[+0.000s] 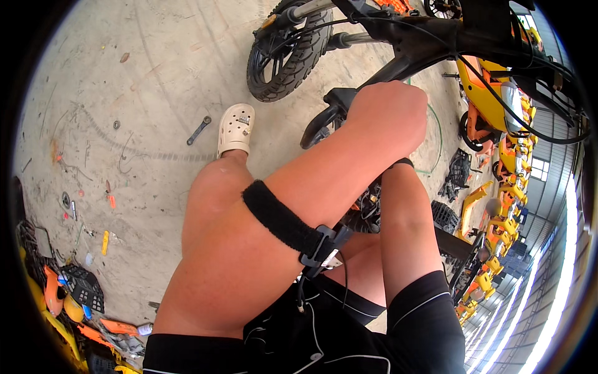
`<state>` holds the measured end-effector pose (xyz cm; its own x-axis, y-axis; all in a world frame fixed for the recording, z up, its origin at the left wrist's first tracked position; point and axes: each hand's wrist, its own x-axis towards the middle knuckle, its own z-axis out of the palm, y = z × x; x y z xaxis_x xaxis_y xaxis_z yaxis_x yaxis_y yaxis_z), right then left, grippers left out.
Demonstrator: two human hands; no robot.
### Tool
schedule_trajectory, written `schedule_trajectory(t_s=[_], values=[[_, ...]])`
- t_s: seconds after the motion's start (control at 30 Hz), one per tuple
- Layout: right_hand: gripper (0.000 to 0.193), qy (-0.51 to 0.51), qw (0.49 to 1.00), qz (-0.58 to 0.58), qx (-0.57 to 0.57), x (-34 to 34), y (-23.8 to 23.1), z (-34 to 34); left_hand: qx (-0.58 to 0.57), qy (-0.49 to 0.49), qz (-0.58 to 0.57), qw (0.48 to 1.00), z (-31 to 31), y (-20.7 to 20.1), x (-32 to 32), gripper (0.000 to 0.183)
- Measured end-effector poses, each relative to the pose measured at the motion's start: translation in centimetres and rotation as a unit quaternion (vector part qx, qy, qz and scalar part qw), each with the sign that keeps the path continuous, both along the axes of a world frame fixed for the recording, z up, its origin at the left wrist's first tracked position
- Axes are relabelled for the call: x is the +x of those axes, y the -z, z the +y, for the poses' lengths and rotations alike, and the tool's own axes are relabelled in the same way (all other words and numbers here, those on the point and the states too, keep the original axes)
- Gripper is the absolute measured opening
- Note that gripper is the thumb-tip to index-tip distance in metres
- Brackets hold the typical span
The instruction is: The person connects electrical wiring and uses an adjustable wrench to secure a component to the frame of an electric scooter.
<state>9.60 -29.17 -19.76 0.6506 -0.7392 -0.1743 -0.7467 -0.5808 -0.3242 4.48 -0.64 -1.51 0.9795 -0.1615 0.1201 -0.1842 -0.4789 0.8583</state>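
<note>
My left hand [389, 118] is closed, its back toward me, against the black frame [408, 62] of a two-wheeler. Its fingers are turned away, so whatever they grip is hidden. A black strap with a small dark device [325, 248] circles the left forearm. My right forearm [408, 212] rises beside it with a black band at the wrist, and the hand beyond is hidden behind the left one. Just past the left hand lie a curved black part [321, 124] and the knobbly-tyred wheel [289, 59]. Dark machine parts [367, 209] show between my arms.
A wrench [199, 131] lies on the concrete floor beside my cream clog [237, 128]. Loose parts and a black basket [83, 288] are scattered at lower left. Black cables [517, 118] loop at upper right. A row of yellow-and-orange two-wheelers [507, 162] stands along the right.
</note>
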Motion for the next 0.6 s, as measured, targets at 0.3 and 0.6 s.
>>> schedule_trajectory(t_s=[0.3, 0.6], values=[[0.075, 0.006, 1.000, 0.005, -0.006, 0.1, 0.1, 0.7, 0.009, 0.014, 0.013, 1.000, 0.7, -0.2, -0.1, 0.024], [0.075, 0.020, 1.000, 0.009, -0.014, -0.5, 0.1, 0.5, -0.008, 0.011, 0.015, 1.000, 0.9, -0.4, 0.0, 0.023]])
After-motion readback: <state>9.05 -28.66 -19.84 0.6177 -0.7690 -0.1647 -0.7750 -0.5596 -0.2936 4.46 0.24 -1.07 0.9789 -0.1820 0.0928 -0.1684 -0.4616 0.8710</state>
